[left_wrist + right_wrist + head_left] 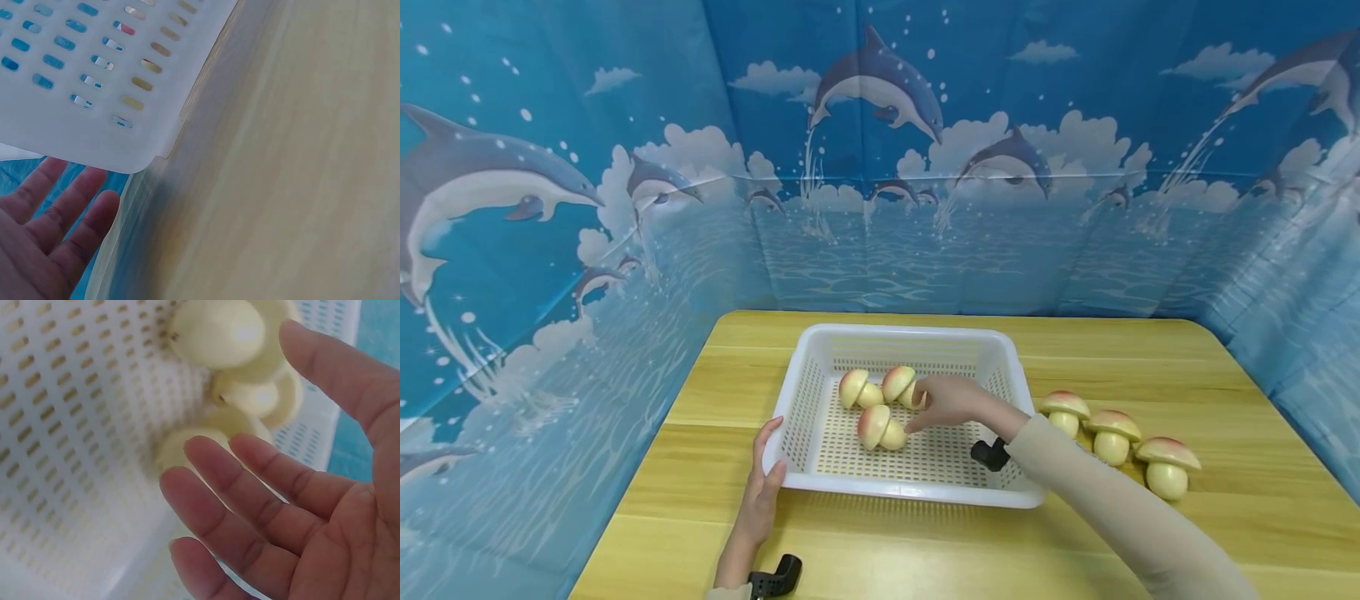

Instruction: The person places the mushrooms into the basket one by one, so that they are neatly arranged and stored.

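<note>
A white perforated plastic basket stands on the table with three toy mushrooms inside. Two of these, a left mushroom and a right mushroom, lie towards the back; a nearer mushroom lies in front. My right hand is inside the basket just right of them, its fingers spread and loosely bent around nothing in the right wrist view. At the basket's front left corner is my left hand, thumb and fingers extended against the outside. In the left wrist view its fingertips lie at the basket's corner.
Three more mushrooms stand in a slanting row on the table right of the basket: a back one, a middle one and a front one. A blue dolphin-print curtain hangs behind the wooden table.
</note>
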Available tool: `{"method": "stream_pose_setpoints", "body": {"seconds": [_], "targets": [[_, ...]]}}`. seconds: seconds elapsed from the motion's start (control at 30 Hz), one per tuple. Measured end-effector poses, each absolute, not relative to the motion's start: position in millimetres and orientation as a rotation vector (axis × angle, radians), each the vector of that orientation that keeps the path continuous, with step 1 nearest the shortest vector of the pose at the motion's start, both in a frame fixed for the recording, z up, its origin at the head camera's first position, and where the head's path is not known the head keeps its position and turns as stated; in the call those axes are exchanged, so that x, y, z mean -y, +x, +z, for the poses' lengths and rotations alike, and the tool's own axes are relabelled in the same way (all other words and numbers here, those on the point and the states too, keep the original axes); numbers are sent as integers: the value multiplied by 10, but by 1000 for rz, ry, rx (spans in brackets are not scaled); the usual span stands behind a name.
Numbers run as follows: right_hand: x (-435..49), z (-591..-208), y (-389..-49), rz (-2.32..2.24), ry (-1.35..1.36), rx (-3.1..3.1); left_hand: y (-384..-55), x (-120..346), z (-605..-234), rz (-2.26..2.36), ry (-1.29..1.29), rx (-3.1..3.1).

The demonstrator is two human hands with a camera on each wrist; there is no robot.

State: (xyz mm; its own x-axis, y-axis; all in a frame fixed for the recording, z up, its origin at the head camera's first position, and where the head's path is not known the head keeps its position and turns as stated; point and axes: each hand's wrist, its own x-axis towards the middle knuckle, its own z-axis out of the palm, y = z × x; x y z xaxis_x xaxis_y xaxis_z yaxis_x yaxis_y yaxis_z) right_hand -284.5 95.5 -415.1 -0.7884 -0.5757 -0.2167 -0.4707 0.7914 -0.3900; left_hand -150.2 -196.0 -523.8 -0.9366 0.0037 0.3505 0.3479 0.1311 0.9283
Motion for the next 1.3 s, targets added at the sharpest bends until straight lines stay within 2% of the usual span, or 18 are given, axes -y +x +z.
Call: {"method": "stream_pose_setpoints", "body": {"seconds": [0.43, 0.77, 1.3], "targets": [[-1499, -3897, -2803, -708, -842, -2770, -1509, 1955, -5221, -1907, -368, 2139], [-1937, -3713, -2756, -893, -660, -2911, -1513, 1951, -5231, -1913, -362, 2133], [-2418, -3862, -2534, -1015, -422, -2959, -1504, 1965, -5238, -1897, -353, 2134]]}}
